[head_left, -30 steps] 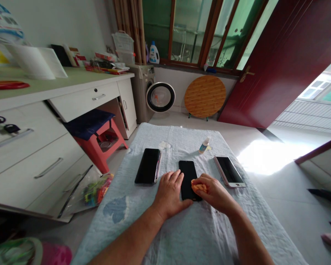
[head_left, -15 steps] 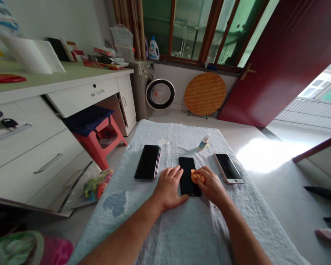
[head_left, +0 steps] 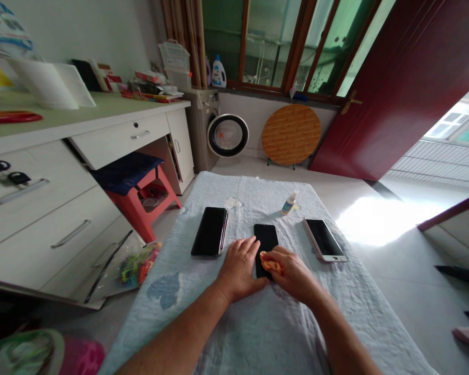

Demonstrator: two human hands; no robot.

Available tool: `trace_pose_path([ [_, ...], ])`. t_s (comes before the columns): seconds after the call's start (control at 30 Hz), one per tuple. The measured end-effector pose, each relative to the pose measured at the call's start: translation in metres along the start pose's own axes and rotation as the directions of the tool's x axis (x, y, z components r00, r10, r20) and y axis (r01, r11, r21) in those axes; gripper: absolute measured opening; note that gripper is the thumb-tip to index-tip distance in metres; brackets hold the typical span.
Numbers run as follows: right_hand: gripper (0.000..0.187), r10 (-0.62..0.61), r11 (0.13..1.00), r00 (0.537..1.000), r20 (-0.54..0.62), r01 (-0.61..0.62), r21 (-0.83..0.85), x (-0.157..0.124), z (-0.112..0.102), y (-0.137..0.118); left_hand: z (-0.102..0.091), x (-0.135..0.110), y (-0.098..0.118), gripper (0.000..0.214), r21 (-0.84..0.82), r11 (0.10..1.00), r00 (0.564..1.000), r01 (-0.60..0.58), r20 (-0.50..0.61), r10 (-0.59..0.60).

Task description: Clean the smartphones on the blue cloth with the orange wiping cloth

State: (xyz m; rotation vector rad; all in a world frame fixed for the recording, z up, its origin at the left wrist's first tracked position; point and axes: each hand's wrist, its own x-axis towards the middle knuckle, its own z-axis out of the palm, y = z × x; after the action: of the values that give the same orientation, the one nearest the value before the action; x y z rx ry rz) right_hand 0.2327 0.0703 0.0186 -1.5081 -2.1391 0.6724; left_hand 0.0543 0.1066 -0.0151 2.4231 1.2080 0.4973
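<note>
Three phones lie on a pale blue cloth-covered table [head_left: 258,323]. My left hand [head_left: 240,268] rests flat with fingers stretched out, pressing against the left edge of the middle black phone [head_left: 266,237]. My right hand [head_left: 289,273] is closed on a small orange cloth [head_left: 269,262] and presses it onto the lower part of that phone's screen. Left of it lies a larger black phone [head_left: 211,232]; to the right, a phone with a pinkish rim [head_left: 323,239]. A small spray bottle [head_left: 288,203] stands behind the middle phone.
White drawers and a desk [head_left: 62,172] run along the left, with a red stool [head_left: 140,195] under the desk. A washing machine [head_left: 219,130] and a round wooden board [head_left: 291,134] stand at the back wall. A dark red door [head_left: 394,88] is open at right.
My right hand with the orange cloth has slid left and toward me across the middle phone's screen. My left hand stays pressed beside the phone.
</note>
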Motion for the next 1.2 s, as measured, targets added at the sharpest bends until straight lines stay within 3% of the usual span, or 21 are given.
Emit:
trace_pose_path([
  [0.27,0.030,-0.070,0.998,0.993,0.092,0.070,0.008,0.003,0.004,-0.015,0.003,0.000,-0.003,0.083,0.018,1.000,1.000,-0.017,0.003,0.017],
  [0.43,0.034,0.015,1.000,0.992,0.129,-0.018,0.020,-0.008,-0.014,-0.001,-0.001,0.000,-0.001,0.086,0.014,1.000,0.999,0.000,0.035,0.000],
  [0.6,0.030,0.102,0.995,0.995,0.016,-0.102,-0.012,-0.010,-0.019,0.016,-0.003,0.001,0.001,0.087,0.015,1.000,0.999,0.015,0.051,-0.016],
  [0.77,0.032,0.140,0.985,0.971,-0.192,-0.156,-0.071,0.002,-0.003,0.026,-0.003,0.000,0.001,0.084,0.001,1.000,0.999,0.006,0.044,-0.006],
  [0.87,0.034,0.140,0.983,0.956,-0.256,-0.165,-0.079,0.008,0.004,0.027,-0.003,0.000,0.001,0.085,-0.001,1.000,0.999,0.009,0.044,-0.009],
  [1.0,0.042,0.073,0.985,0.960,-0.271,-0.112,-0.129,0.014,0.008,0.020,-0.002,0.001,0.001,0.087,-0.010,1.000,0.999,0.008,0.039,-0.008],
  [1.2,0.048,-0.050,0.986,0.985,-0.164,0.023,-0.163,0.016,0.010,0.015,-0.001,0.001,0.001,0.089,-0.015,1.000,1.000,0.000,0.025,0.000],
])
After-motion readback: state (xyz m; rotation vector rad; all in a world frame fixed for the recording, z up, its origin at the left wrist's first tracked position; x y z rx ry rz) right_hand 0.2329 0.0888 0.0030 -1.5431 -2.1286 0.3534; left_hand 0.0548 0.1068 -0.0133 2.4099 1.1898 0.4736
